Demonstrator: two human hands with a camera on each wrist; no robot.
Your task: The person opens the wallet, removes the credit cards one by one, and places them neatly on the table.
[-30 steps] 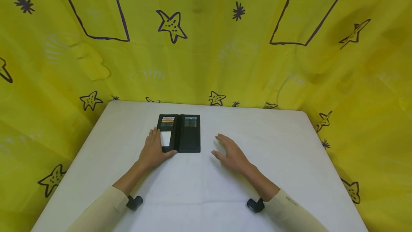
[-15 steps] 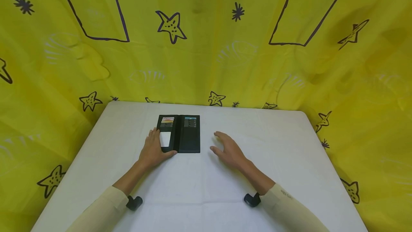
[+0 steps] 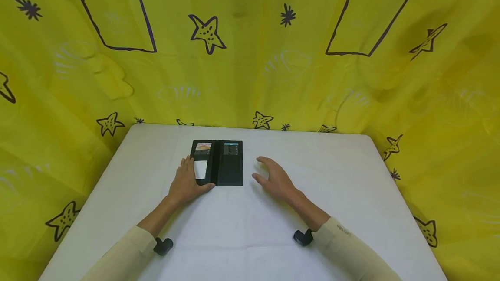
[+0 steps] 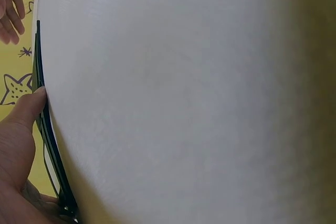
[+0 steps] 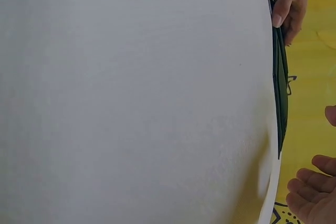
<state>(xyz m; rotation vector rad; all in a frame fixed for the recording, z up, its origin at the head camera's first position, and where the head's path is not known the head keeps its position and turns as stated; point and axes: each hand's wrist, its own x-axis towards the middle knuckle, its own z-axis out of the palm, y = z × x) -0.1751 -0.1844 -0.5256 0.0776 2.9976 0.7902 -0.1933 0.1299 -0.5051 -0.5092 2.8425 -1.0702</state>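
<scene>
A black bifold wallet [image 3: 229, 170] lies unfolded on the white table. Its left panel holds a white card [image 3: 201, 169] low down and several stacked cards [image 3: 203, 148] above. More cards [image 3: 231, 148] show at the top of the right panel. My left hand [image 3: 186, 183] rests on the wallet's lower left corner, straight fingers along the left side and thumb at the bottom edge; in the left wrist view the thumb [image 4: 29, 106] touches that edge. Just right of the wallet, apart from it, my right hand [image 3: 275, 179] hovers with relaxed fingers, holding nothing.
The white table [image 3: 246, 229] spreads around the wallet. Behind it and at both sides hangs a yellow curtain [image 3: 250, 73] with drawn starfish and frames. Dark wrist cameras [image 3: 163, 246] stick out at both sleeves.
My right hand has moved a little to the left and away from me, nearer the wallet's right edge. The left hand and the wallet stay where they were.
</scene>
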